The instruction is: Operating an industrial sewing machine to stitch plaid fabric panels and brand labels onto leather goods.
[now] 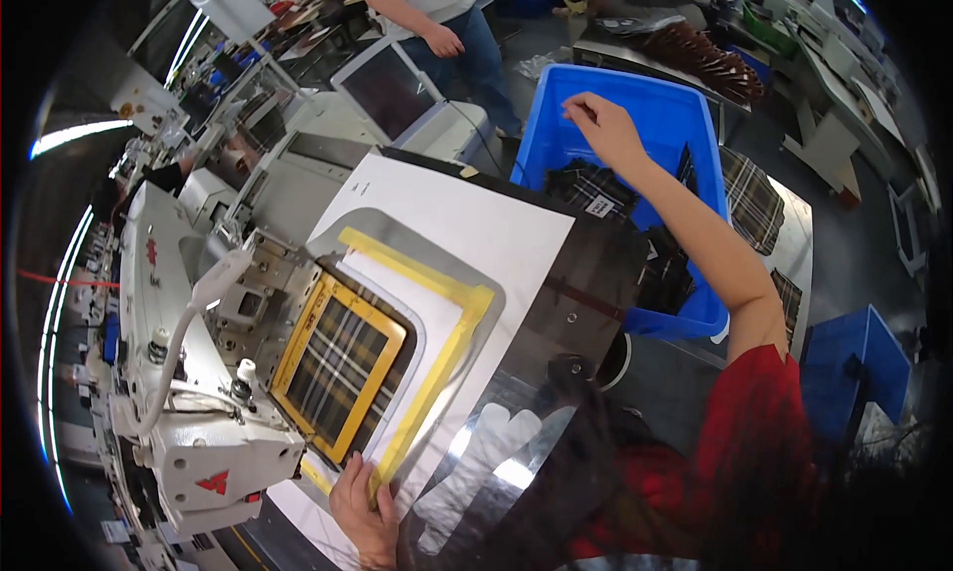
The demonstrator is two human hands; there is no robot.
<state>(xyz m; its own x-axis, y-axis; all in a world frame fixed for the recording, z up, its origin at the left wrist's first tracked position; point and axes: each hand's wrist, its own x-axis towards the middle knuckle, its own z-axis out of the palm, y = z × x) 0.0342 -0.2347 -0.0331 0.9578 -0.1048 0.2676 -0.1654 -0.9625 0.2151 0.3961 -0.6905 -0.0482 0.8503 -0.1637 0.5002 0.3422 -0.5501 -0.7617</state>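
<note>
The plaid fabric (342, 364) lay just beyond the fingertips of our left hand (364, 516), with a yellow frame (368, 393) over it. That hand was open, its fingers laid out at the near end of a strip of yellow tape (431, 387); the white sewing machine (213, 462) stood to its left. Well apart, ahead and to the right, we held our right hand (604, 129) over a blue bin (680, 323), its fingers loosely curled; we could not tell whether they gripped anything. More plaid pieces (591, 189) lay below it in the bin. Left of that hand stood a screen (390, 89), and beyond it, a person (422, 10).
</note>
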